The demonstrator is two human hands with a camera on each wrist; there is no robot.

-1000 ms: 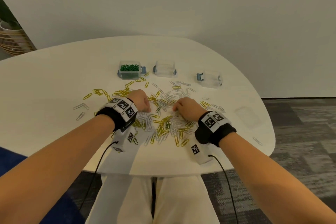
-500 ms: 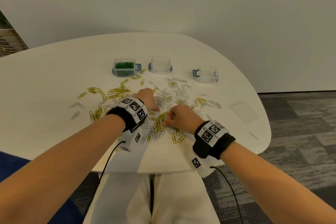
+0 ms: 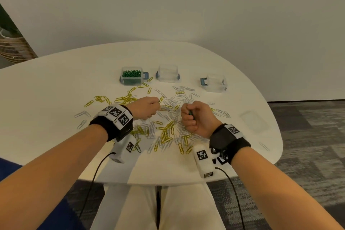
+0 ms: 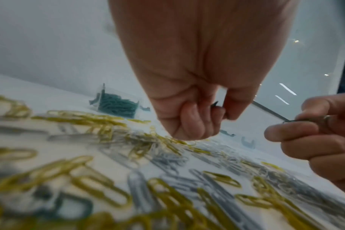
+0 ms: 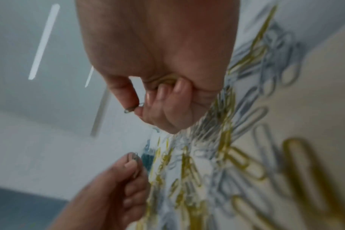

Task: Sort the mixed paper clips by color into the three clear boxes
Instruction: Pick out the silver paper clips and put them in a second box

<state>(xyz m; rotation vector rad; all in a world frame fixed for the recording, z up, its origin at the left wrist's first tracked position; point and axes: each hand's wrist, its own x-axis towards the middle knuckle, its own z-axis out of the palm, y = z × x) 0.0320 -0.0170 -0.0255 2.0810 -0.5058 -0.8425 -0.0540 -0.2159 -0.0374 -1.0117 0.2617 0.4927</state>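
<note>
Three clear boxes are sitting in a row on the white table [image 3: 46,87], past the far edge of the scattered clip pile [image 3: 164,123]. The left box [image 3: 131,78] is holding a heap of green clips. The middle box [image 3: 168,73], just to the right of it, and the right box [image 3: 214,83], standing farther off to the right, are showing no clips inside. All three are sitting without lids, their blue latches hanging at the ends.

Both hands are hovering over the pile as loose fists, wrists raised off the table. The left hand [image 3: 144,107] is curling its fingers inward and pinching a small dark clip [image 4: 217,105] between thumb and forefinger, above the pile's left half. The right hand [image 3: 197,117] is turning its thumb side up and pinching a green clip [image 3: 190,113] between thumb and forefinger over the pile's right half; the right wrist view is also showing yellow wire tucked under its curled fingers. Black wristbands with printed markers are wrapping both wrists, and cables are trailing toward the person.

Yellow and silver clips are lying mixed across the pile, with looser yellow ones spreading toward the left box and a few silver strays lying off the pile's left side. A clear lid [image 3: 254,121] is lying flat to the right of the pile. A pale wall is rising beyond the table, and grey patterned carpet is showing on the right.
</note>
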